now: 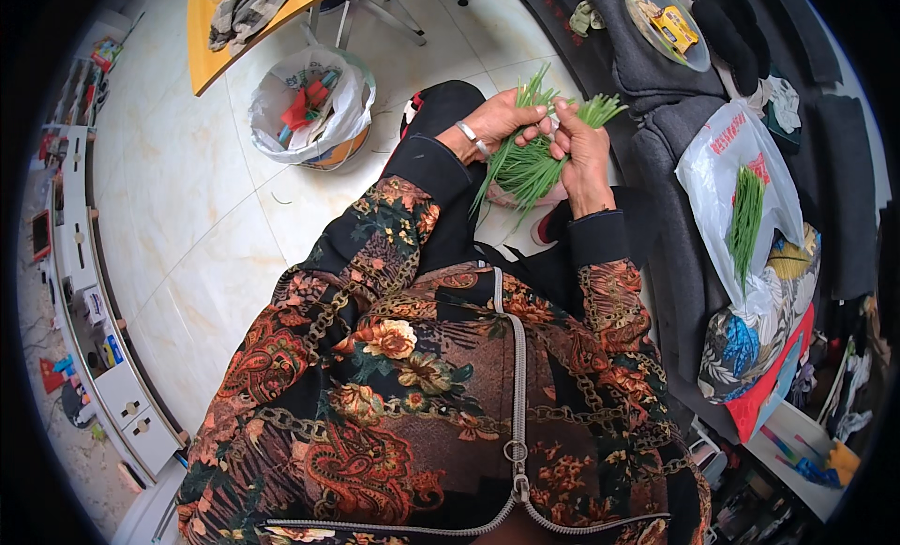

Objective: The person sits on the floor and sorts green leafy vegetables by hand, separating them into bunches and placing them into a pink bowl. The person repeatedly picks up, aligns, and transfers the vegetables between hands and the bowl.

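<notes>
Both hands are raised close together over a heap of long green chives (529, 171) in a pinkish container (545, 197) between the knees. My left hand (503, 120), with a silver bracelet at its wrist, holds a bunch of green chives, its leafy part hanging below. Fingertips of both hands nearly meet. My right hand (583, 141) is closed around another bunch, whose pale cut ends (603, 110) stick out to the upper right. To the right, more chives (747, 225) lie on a white plastic bag (710, 172) on the sofa.
A bin (344, 155) lined with a plastic bag stands on the tiled floor at upper left, below a yellow table (281, 14) with a cloth. The grey sofa (671, 144) at right bears a bowl (636, 18) and a patterned cushion (728, 355). White drawers (130, 401) line the far left.
</notes>
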A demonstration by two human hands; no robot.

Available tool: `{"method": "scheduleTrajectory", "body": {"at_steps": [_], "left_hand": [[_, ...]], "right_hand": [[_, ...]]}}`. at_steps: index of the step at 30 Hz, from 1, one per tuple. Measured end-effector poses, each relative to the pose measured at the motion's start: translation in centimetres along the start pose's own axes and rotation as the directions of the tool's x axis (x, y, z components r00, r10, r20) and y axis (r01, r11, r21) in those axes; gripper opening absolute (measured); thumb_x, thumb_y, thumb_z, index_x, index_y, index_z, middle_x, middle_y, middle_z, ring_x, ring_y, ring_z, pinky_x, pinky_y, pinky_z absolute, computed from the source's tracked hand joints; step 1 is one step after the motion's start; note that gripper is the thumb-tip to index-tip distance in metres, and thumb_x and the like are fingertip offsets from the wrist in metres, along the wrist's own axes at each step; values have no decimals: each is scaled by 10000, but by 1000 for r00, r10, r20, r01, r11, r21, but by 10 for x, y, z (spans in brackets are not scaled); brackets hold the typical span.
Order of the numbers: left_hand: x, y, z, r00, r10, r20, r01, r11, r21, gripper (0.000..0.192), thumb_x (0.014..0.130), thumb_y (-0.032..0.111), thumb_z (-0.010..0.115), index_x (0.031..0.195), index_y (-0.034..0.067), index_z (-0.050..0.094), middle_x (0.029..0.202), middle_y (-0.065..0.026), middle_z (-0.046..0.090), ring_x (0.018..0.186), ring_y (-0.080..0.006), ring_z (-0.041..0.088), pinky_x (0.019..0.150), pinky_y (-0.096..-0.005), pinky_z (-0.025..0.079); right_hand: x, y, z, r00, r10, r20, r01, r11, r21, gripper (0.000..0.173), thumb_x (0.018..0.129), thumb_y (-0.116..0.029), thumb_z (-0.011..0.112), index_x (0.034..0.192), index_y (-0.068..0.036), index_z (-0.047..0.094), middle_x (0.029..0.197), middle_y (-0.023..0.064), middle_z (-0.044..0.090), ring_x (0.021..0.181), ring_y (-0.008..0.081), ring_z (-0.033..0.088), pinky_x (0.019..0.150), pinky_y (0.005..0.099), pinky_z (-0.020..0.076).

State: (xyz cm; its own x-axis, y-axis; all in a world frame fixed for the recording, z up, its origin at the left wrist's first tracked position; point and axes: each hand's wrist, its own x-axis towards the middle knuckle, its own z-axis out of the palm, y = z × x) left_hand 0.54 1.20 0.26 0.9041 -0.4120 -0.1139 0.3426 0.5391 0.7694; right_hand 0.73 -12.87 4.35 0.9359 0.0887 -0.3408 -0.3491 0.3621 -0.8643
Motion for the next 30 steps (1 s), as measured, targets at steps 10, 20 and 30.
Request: {"method": "scheduleTrajectory", "body": {"at_steps": [10,20,30], "left_hand": [[2,2,-4,998,-57,-40,51,989,-140,82,880,102,498,866,24,479,744,-48,542,493,-43,417,402,-172,334],[4,-4,-9,998,-65,-25,62,990,-129,113,867,134,540,861,23,516,737,-22,547,520,-42,435,415,-164,352],[-2,0,-2,996,-63,67,63,998,0,118,870,161,540,889,45,531,719,14,546,514,-26,422,414,-151,334]], "right_hand": [[29,-62,-72,954,-280,102,197,850,489,193,840,-249,577,843,-58,549,687,-2,424,581,100,391,491,245,328],[13,-52,-54,979,-188,77,182,980,81,238,869,-258,548,835,-22,554,633,-21,418,504,71,379,475,243,358],[1,-6,5,999,-42,28,48,967,-251,221,800,-144,640,911,41,591,554,-39,432,406,28,317,352,184,249]]}}
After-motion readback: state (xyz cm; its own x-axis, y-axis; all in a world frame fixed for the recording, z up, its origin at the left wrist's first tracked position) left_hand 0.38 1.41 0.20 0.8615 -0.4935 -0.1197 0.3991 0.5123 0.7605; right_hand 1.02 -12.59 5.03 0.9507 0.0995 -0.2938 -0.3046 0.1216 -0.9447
